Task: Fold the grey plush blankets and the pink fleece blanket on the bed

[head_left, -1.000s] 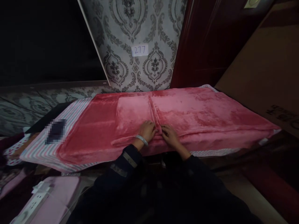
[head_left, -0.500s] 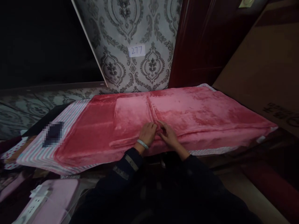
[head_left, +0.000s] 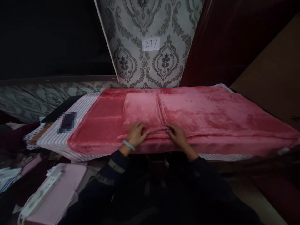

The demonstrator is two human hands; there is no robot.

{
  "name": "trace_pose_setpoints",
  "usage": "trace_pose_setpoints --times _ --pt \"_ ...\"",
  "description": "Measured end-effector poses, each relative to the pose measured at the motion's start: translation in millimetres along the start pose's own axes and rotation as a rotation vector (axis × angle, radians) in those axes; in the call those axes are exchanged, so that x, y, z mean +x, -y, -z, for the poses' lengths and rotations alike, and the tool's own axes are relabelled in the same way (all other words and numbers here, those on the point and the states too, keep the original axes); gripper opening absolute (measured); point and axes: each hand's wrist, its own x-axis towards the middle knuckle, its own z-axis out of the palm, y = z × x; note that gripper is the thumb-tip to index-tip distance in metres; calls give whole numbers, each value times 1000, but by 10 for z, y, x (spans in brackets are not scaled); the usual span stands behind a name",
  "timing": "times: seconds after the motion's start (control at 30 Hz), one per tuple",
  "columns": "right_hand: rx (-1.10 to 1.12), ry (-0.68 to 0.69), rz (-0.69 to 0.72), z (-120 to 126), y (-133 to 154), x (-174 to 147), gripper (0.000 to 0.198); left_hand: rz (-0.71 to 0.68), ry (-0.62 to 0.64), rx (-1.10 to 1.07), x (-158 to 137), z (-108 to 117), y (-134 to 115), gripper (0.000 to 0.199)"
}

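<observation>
A pink plush cloth [head_left: 206, 112] lies spread over the table, with a lighter folded panel [head_left: 140, 107] on its left part and a seam-like ridge between the panel and the wider right part. My left hand [head_left: 137, 134], wearing a pale bangle [head_left: 128, 145], pinches the cloth near the front edge, thumb and fingers close together. To its right, my right hand [head_left: 177, 135] also has thumb and fingertips closed on the cloth, near the lower end of the ridge. A thin fold is stretched between the two hands. The fingertips are partly buried in the plush.
Under the plush is a striped cloth [head_left: 51, 134], with a dark blurred-out item [head_left: 67, 122] on it. A power strip [head_left: 43, 195] rests on a pink stool [head_left: 72, 175] at lower left. Behind are a dark screen [head_left: 51, 40] and a wall label [head_left: 151, 44]; a cardboard box [head_left: 274, 68] stands right.
My hands, which were close together at the ridge's lower end, have moved apart, the left one leftward. A fold now runs between them. The whole view has shifted slightly.
</observation>
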Motion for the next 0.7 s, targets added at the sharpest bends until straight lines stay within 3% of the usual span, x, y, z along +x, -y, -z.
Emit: trace_pose_setpoints --times 0.17,0.3,0.4,0.5,0.7 --pt "12 1 1 11 24 9 32 35 36 -34 -112 107 286 14" --pt "5 10 12 14 9 11 32 -16 57 53 -66 86 232 6" --pt "-4 25 15 19 -7 6 32 -57 5 222 -74 73 149 13" --pt "-6 36 17 26 -5 0 32 -93 33 333 -149 59 121 20" --pt "-3 42 20 34 12 0 31 -117 5 209 -336 46 216 20"
